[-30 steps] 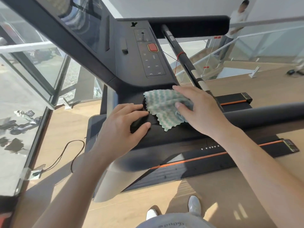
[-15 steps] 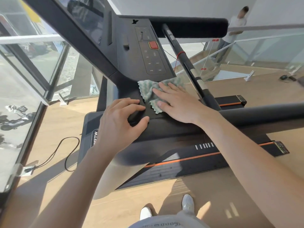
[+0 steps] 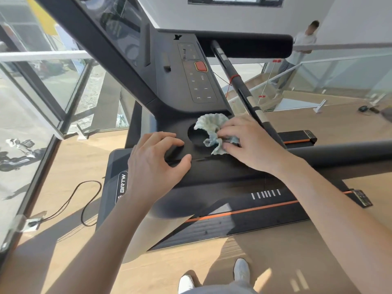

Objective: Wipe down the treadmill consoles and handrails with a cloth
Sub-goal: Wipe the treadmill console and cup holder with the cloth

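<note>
The black treadmill console (image 3: pixel 180 81) slopes down towards me, with a red button (image 3: pixel 200 66) above its keypad. On the tray below it, a pale green cloth (image 3: pixel 209 126) is bunched at the rim of a round cup recess (image 3: pixel 195 135). My right hand (image 3: pixel 252 145) gathers the cloth with curled fingers and presses it onto the tray. My left hand (image 3: pixel 152 164) grips the tray's near edge, fingers curled on top and thumb at the front. A black handrail (image 3: pixel 339 153) runs off to the right under my right forearm.
A slanted black bar (image 3: pixel 235 81) with a red cord crosses behind the console under a padded crossbar (image 3: pixel 244 46). A glass wall stands at left, and a black cable (image 3: pixel 70 200) loops on the wood floor. A person (image 3: pixel 301 43) leans on a railing far right.
The cloth lay flat under my right hand a second ago; now it is crumpled at the cup recess. My right hand slid left along the tray. My left hand stayed put.
</note>
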Available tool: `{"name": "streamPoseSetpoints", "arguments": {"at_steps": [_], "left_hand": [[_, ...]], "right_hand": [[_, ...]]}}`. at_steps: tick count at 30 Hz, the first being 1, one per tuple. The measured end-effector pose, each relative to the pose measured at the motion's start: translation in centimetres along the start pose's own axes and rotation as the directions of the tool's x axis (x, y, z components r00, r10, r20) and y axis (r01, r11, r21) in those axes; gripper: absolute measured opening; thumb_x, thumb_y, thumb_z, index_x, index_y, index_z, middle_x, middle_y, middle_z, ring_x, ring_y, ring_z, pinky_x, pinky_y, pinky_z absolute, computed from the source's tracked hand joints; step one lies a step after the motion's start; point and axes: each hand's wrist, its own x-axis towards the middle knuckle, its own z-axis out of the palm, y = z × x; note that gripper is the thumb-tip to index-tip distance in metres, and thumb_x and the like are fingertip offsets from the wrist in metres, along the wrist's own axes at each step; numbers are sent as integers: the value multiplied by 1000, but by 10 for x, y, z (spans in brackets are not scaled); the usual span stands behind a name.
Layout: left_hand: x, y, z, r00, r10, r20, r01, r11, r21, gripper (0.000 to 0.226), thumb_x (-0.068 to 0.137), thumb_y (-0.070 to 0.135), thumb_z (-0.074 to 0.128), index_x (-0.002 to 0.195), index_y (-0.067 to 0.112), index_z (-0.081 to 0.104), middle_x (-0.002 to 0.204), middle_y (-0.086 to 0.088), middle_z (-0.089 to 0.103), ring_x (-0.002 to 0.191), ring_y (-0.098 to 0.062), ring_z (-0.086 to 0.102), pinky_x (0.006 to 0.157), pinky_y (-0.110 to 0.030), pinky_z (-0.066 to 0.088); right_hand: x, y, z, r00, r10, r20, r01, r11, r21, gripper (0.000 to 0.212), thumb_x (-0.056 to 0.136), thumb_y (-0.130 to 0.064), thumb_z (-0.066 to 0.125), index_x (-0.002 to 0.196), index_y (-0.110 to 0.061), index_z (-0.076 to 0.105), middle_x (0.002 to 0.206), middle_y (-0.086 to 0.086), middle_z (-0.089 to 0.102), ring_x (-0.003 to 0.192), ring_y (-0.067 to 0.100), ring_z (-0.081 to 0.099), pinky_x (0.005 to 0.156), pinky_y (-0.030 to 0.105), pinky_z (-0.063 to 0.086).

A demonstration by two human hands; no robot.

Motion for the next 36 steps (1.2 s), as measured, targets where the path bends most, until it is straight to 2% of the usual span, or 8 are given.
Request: {"name": "streamPoseSetpoints", "arguments": {"at_steps": [4,6,9,15,26,30,34,36], "left_hand": [[-1,0,2,1000,-14,-9,14,1000,-7,30,80,51,67,100,31,76,115,16,68,111,-9,54,82,-31,50],[-1,0,2,1000,-26,-8,26,1000,-16,30,79,50,68,100,31,76,116,17,68,112,-9,54,83,-32,50],[-1,1,2,999,-34,-7,34,999,-26,31,79,51,66,100,32,76,117,19,67,112,-9,54,84,-33,50],[-1,-1,3,1000,-6,-26,5,1000,-25,32,81,51,65,100,29,77,115,14,70,111,-12,58,83,-35,53],[-1,0,1,1000,-27,4,27,999,-21,30,80,51,65,101,33,75,117,18,68,114,-10,56,84,-33,51],[-1,0,1,999,-34,12,34,999,-21,30,80,51,65,101,32,76,117,18,68,114,-10,55,84,-34,52],[-2,1,0,999,-33,14,33,999,-30,30,80,50,66,101,31,76,116,17,68,114,-11,56,83,-37,53],[-2,2,0,999,-37,17,37,999,-28,29,80,49,67,101,31,76,116,17,68,114,-12,56,83,-39,54]], "right_hand": [[12,9,-12,999,25,-40,-24,999,24,34,90,-5,69,119,-21,73,119,4,65,109,23,56,87,24,33],[19,2,-10,999,26,-37,-23,996,83,43,92,-4,65,132,-23,67,126,3,65,114,22,58,95,29,40],[30,-17,5,992,-38,120,28,996,84,44,99,-20,61,142,-28,58,134,-4,64,128,21,51,113,38,35],[19,-36,17,949,-130,288,102,989,109,58,98,-53,48,152,-33,42,154,-13,46,146,9,36,121,46,30],[12,-4,0,942,-137,307,213,949,-231,84,86,-80,21,147,-31,50,142,-11,55,136,12,40,118,38,16],[20,-14,8,941,-134,311,202,959,-197,84,88,-78,19,151,-29,44,158,-12,40,150,10,23,124,41,10],[15,-29,15,938,-118,325,169,977,-134,81,86,-81,22,134,-26,57,135,-9,59,136,17,42,121,46,15],[4,-26,12,940,-108,324,154,981,-119,83,86,-80,29,144,-24,51,141,-6,56,138,18,41,120,44,20]]}}
